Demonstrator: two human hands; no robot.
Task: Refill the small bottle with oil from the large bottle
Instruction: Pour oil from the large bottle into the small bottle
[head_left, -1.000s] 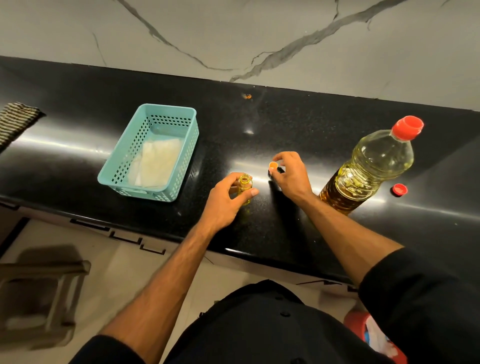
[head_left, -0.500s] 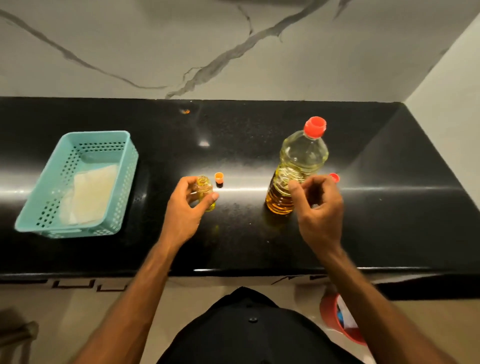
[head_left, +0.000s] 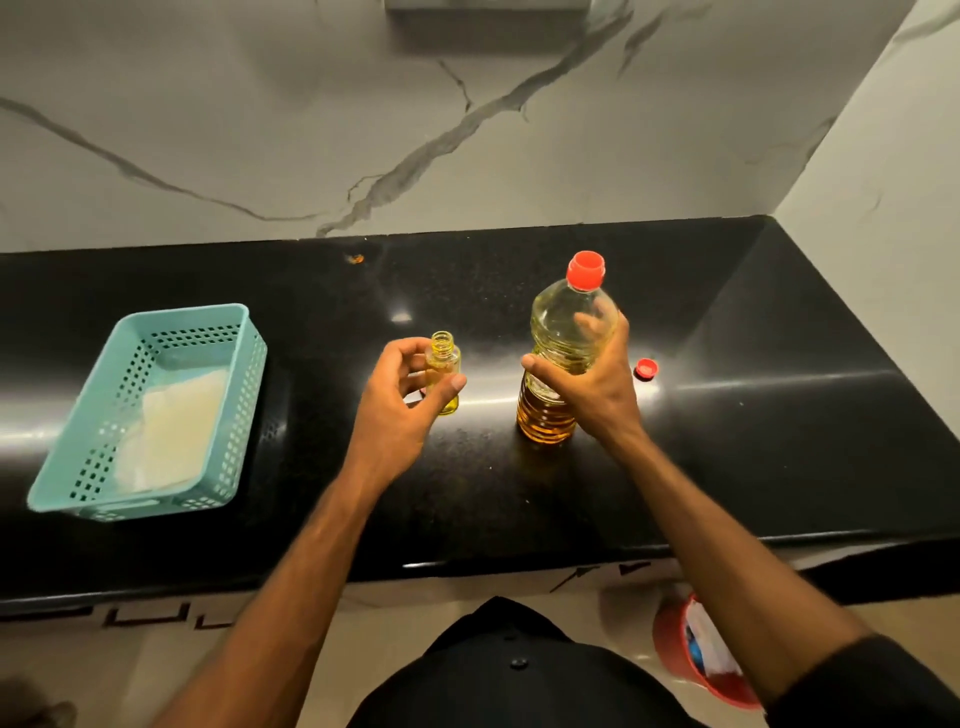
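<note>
**Taking hold of the big bottle, cap still on**

Gripping the big bottle (head_left: 563, 358) round its middle, the right hand (head_left: 592, 387) has fingers and thumb wrapped on it where it stands upright on the counter (head_left: 779, 415), its red cap (head_left: 586, 270) in place. The left hand (head_left: 397, 410) holds the small bottle (head_left: 443, 371) between thumb and fingers; that one is uncapped, stands just left of the big bottle, and seems to hold a little oil at the bottom, though the hand covers part of it. A loose red cap (head_left: 647, 369) lies to the right. A basket (head_left: 57, 493) sits well off to the left.

This looks like the step just before pouring. Next, the cap must come off, which likely needs the left hand freed. Then comes a slow tilt over a very narrow neck.
</note>
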